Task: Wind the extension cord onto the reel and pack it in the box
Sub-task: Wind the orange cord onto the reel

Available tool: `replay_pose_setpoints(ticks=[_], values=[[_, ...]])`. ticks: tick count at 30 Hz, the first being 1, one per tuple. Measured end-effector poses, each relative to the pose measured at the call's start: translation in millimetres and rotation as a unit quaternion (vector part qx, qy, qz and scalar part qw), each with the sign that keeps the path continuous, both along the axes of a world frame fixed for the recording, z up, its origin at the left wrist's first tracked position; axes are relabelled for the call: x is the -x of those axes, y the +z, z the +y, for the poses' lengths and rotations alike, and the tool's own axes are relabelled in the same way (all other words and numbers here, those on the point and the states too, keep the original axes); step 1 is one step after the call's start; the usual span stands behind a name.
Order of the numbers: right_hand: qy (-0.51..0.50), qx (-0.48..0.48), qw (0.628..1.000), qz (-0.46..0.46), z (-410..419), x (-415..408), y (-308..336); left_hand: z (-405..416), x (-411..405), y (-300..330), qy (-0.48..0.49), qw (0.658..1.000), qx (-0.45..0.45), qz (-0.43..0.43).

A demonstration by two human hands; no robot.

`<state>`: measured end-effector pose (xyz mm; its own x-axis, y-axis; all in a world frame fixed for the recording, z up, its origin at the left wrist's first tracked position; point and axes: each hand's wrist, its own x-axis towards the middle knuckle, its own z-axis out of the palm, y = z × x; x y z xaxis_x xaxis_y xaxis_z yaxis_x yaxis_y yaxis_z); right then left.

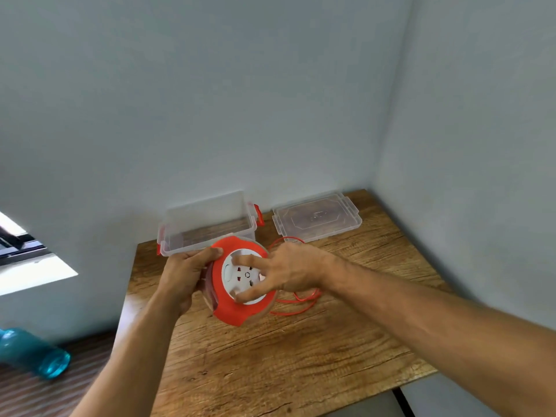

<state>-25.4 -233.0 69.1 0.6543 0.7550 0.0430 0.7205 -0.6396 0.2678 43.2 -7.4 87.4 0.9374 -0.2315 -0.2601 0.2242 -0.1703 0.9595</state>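
A teal bottle [33,352] lies at far left, off the desk [301,356]. The left hand [183,275] grips the orange reel's [231,308] rim, held above the desk before the open clear box [207,224]. The right hand [285,270] presses spread fingers on its white socket face (loose orange cord [296,305] trails beneath). The lid [317,218] lies rightmost.

One head-worn camera looks forward and down, close over the wooden table [301,356].
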Motion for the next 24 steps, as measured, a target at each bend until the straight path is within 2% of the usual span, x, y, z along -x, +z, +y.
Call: replay_pose_setpoints(ticks=[5, 9, 13, 16, 18, 20, 21, 23, 24], values=[[-0.019, 0.005, 1.0, -0.008, 5, 1, 4, 0, -3, -2, -0.002, 1.0, 0.004, 0.017], [-0.05, 0.0, 0.999, -0.008, 18, 3, -2, -4, 3, -2, 0.004, 0.999, -0.029, -0.022], [-0.149, -0.114, 0.981, -0.041, 33, 3, -10, -10, 9, 1, 0.065, 0.996, -0.005, -0.058], [-0.243, -0.236, 0.94, -0.026, 45, 7, -11, -15, 15, 5, 0.074, 0.992, 0.009, -0.098], [-0.336, -0.36, 0.87, 0.028, 53, 12, -10, -19, 20, 6, 0.084, 0.987, 0.026, -0.132], [-0.424, -0.499, 0.749, 0.103, 65, 16, -5, -23, 24, 4, 0.102, 0.982, 0.04, -0.153], [-0.462, -0.566, 0.665, 0.154, 71, 15, -2, -24, 27, 3, 0.108, 0.98, 0.039, -0.164], [-0.505, -0.691, 0.443, 0.267, 81, 9, 3, -28, 34, 2, 0.099, 0.974, 0.027, -0.202], [-0.515, -0.724, 0.335, 0.314, 83, 6, 6, -29, 36, 0, 0.091, 0.97, 0.019, -0.224]])
